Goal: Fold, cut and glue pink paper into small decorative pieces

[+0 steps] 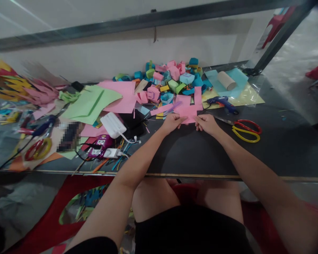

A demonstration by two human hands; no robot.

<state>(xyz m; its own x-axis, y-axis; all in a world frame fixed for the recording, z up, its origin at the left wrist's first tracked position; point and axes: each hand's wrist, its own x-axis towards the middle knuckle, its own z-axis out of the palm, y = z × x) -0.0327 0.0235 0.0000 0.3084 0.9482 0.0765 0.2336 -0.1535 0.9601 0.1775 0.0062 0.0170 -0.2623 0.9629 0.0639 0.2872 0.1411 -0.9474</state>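
A piece of pink paper [188,113] is held at its near edge between both hands, just above the dark table. My left hand [175,121] pinches its left corner, fingers closed. Closed fingers of my right hand [204,123] grip the right corner. Behind it lie another pink paper piece [182,100] and a pink strip [198,97]. To the right of my right hand rest scissors with red and yellow handles [247,130]. Beyond them is a blue hot glue gun [224,103].
Folded paper pieces [173,76] are heaped against the wall. Green paper [91,104], a white power bank [113,125] and a purple power strip [100,144] lie left. A cardboard tube [226,81] sits on blue paper at back right. A metal bar [122,25] crosses above.
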